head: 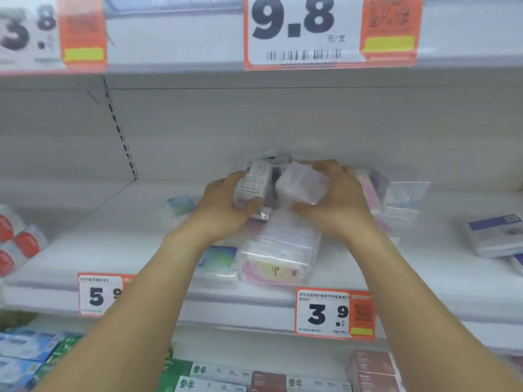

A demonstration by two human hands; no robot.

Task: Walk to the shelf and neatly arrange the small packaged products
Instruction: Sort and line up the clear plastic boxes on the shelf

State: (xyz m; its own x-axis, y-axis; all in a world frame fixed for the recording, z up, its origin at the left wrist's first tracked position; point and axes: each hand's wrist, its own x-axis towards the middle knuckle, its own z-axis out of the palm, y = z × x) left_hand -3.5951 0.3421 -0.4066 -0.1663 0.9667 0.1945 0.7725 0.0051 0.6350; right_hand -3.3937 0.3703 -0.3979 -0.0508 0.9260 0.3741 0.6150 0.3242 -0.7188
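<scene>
A: Starting at the left of the white metal shelf (85,250), what do you see?

B: Three red-and-white round packs (17,239) at the far left edge, well apart from the work. Then the left hand (223,205), fingers and thumb curled round a small white printed carton (253,182), held upright just above the shelf, mid-depth.

A: And beside it?

B: The right hand (336,202) grips a clear plastic-wrapped white packet (300,185), thumb underneath, fingers over the top. Carton and packet are almost touching.

A: How would they handle?

B: I'd judge both light. The carton looks stiff, so holding its flat sides is safe. The packet's film looks slick and soft; better pinched across its body than by the wrap.

A: What's below them?

B: One stack of clear packets with pink-and-yellow inserts (274,256) at the shelf front, with a flat green-and-blue packet (218,264) touching its left side. The blur stops me counting the stack.

A: Further right?

B: A loose cluster of clear pouches (402,196) behind the right hand, then two blue-and-white boxes (495,236) at the far right. Orange price tags (335,314) line the edge: two on this shelf.
</scene>
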